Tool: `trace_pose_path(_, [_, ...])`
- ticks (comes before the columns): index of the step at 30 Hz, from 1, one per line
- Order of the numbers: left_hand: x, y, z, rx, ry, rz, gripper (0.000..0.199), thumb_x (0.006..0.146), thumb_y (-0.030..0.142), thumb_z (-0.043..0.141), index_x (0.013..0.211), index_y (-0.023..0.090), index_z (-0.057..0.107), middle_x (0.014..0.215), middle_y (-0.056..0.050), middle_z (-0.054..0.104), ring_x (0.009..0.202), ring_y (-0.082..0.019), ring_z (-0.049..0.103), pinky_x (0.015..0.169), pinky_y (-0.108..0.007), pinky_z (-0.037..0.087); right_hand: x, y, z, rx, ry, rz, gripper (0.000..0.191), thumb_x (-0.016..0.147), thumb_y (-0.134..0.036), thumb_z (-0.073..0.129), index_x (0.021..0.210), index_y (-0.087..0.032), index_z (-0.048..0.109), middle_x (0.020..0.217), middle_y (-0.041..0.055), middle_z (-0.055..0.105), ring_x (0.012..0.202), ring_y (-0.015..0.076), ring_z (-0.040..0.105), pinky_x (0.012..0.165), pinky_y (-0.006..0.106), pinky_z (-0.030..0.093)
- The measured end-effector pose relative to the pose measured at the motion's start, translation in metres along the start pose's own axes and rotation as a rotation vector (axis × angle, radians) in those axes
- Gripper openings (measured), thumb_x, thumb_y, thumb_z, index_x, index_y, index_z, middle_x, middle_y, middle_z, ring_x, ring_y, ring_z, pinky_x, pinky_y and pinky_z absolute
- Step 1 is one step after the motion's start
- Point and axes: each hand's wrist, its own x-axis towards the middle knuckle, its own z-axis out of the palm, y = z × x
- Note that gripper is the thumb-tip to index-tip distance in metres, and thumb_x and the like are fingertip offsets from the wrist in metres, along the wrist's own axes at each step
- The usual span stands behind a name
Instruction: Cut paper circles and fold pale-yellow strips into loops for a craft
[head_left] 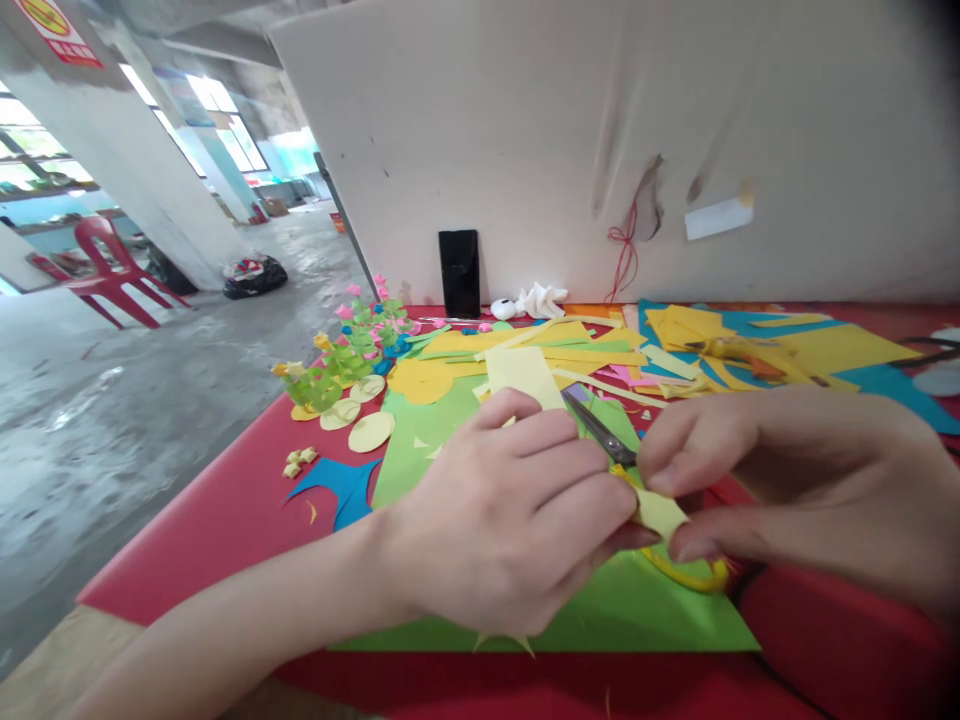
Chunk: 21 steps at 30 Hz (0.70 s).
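Note:
Between my two hands is a small piece of folded pale yellow paper (661, 512). My left hand (517, 510) is closed, its fingertips curled around the paper's left end and partly hidden. My right hand (795, 480) pinches the other end between thumb and index finger. Just beneath and behind the hands lie scissors (606, 432) with yellow handles, their blades pointing up and left. They rest on a green paper sheet (600, 610). A pale yellow paper piece (523, 372) lies beyond my left hand.
Paper flower models (322, 375), pale round discs (371, 432), small folded stars (300, 460) and a blue scrap (345, 490) are at the left. Yellow strips (592, 355) and a yellow-handled tool (750, 352) lie behind. A black phone (460, 272) leans on the white panel (525, 140).

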Motion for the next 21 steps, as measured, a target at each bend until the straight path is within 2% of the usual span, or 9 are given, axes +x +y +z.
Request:
trace_pose_path(4, [-0.001,0.000,0.001,0.011,0.013,-0.009,0.018,0.082,0.015,0.046,0.068,0.013,0.057,0.062,-0.002,0.058,0.058,-0.014,0.044,0.061,-0.033,0.031,0.000,0.001,-0.001,-0.025,0.003,-0.016,0.023,0.062,-0.025,0.079,0.079,-0.036,0.069,0.071,-0.0062,0.068,0.063,0.0107,0.063,0.056,0.015,0.054])
trace_pose_path(8, [-0.001,0.001,0.000,-0.011,0.026,0.027,0.019,0.077,0.011,0.045,0.063,0.012,0.057,0.058,-0.002,0.055,0.056,-0.014,0.041,0.057,-0.034,0.030,0.000,0.001,-0.001,-0.085,-0.012,-0.048,0.019,0.063,-0.027,0.079,0.076,-0.033,0.068,0.069,-0.0048,0.068,0.066,0.0124,0.063,0.054,0.017,0.052])
trace_pose_path(11, [-0.001,0.001,0.001,-0.058,0.037,0.072,0.018,0.073,0.009,0.044,0.060,0.013,0.056,0.054,-0.001,0.050,0.055,-0.014,0.039,0.056,-0.034,0.029,0.001,0.003,0.001,-0.084,-0.041,-0.045,0.016,0.064,-0.027,0.078,0.074,-0.032,0.067,0.069,-0.0048,0.068,0.066,0.0130,0.064,0.053,0.018,0.052])
trace_pose_path(14, [-0.003,0.002,0.001,-0.070,0.053,0.059,0.019,0.071,0.008,0.042,0.058,0.014,0.055,0.053,-0.001,0.048,0.055,-0.014,0.040,0.058,-0.034,0.029,0.002,0.003,0.002,-0.073,-0.072,-0.051,0.016,0.067,-0.027,0.076,0.077,-0.032,0.065,0.074,-0.0052,0.069,0.069,0.0130,0.065,0.055,0.018,0.054])
trace_pose_path(19, [-0.005,0.003,-0.001,0.035,0.077,0.060,0.016,0.074,0.009,0.047,0.060,0.014,0.056,0.055,-0.001,0.053,0.058,-0.014,0.041,0.063,-0.034,0.030,-0.004,-0.002,-0.013,-0.434,-0.087,-0.144,0.031,0.067,-0.031,0.076,0.095,-0.032,0.062,0.078,-0.0059,0.068,0.061,0.0097,0.060,0.054,0.015,0.051])
trace_pose_path(21, [-0.006,0.003,-0.002,0.103,0.088,0.063,0.015,0.075,0.010,0.050,0.061,0.015,0.055,0.056,0.000,0.053,0.060,-0.014,0.041,0.067,-0.035,0.031,-0.008,-0.004,-0.019,-0.494,-0.017,-0.140,0.031,0.063,-0.025,0.078,0.091,-0.031,0.066,0.077,-0.0047,0.068,0.063,0.0116,0.061,0.059,0.018,0.050])
